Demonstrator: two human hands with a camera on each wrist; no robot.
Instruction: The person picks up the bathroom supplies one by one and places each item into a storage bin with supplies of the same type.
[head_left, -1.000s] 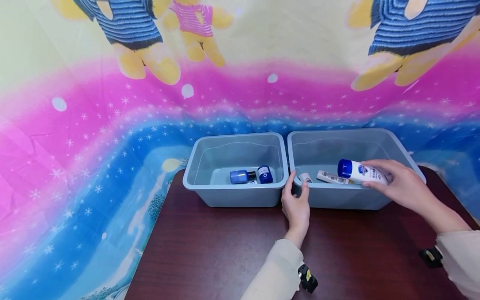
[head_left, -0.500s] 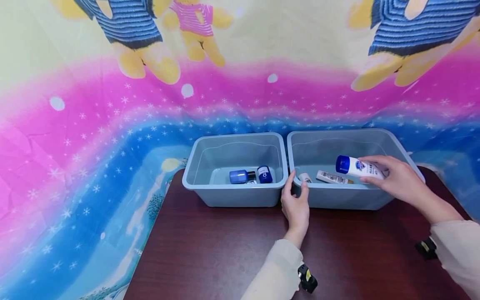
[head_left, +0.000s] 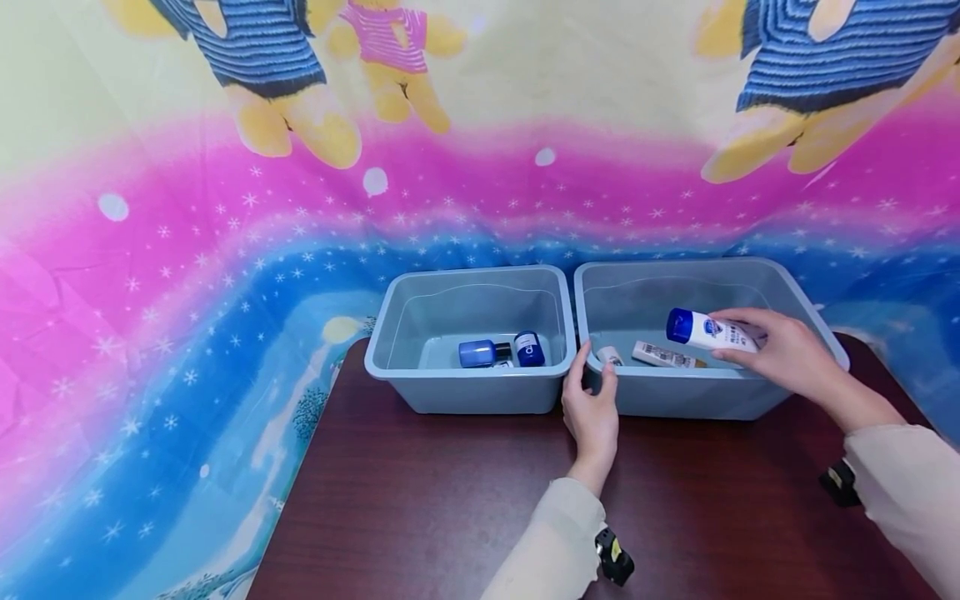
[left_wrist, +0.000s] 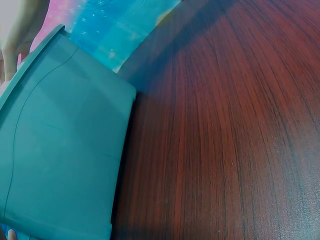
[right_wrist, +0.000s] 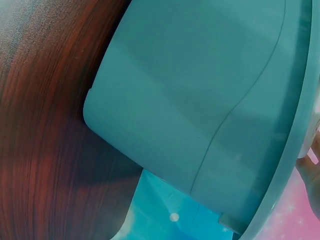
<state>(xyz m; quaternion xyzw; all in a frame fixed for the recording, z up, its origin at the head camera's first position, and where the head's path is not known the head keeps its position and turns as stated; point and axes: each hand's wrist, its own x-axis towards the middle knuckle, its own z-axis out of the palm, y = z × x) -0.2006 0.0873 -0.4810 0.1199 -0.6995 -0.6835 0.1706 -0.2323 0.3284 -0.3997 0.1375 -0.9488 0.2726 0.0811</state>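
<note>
My right hand (head_left: 787, 350) grips a white toiletry bottle (head_left: 723, 332) with a dark blue cap, tilted on its side over the near rim of the right grey bin (head_left: 697, 396). Its cap points left into the bin. My left hand (head_left: 592, 412) touches the near left corner of that bin, thumb at the front and fingers reaching toward the gap between the bins. Inside the right bin lie a small boxed or tube-shaped white item (head_left: 663, 355) and a short white item (head_left: 610, 356). In the right wrist view, the bin wall hides most of the right hand (right_wrist: 311, 182).
A second grey bin (head_left: 468, 396) stands close on the left, holding a blue bottle with a black cap (head_left: 477, 354) and a dark blue container (head_left: 529, 349). Both bins stand on a dark wooden table (head_left: 435, 492). A printed cloth (head_left: 465, 192) hangs behind.
My right hand and the bottle have shifted slightly left and up over the right bin. The left hand has stayed at the bin's corner.
</note>
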